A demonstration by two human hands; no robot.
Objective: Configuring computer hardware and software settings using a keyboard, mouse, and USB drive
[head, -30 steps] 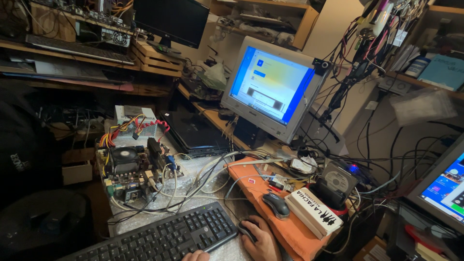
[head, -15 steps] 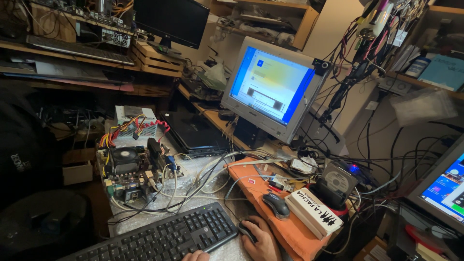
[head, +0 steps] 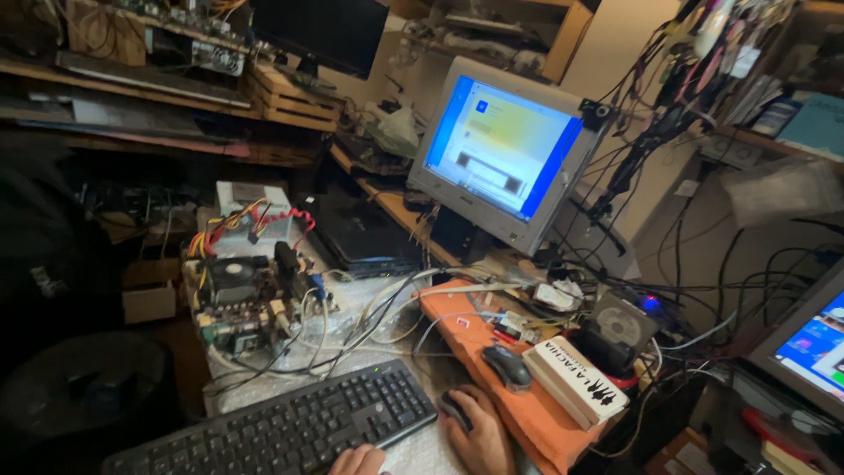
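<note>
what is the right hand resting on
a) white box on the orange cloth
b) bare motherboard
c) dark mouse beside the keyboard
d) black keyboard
c: the right hand covers a dark mouse just right of the black keyboard, while the left hand sits at the keyboard's near edge.

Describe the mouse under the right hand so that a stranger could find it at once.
Start at the lit monitor and come down to the keyboard. Just right of it, the right hand covers a dark mouse. A second mouse lies untouched on the orange cloth; this one is off it.
</note>
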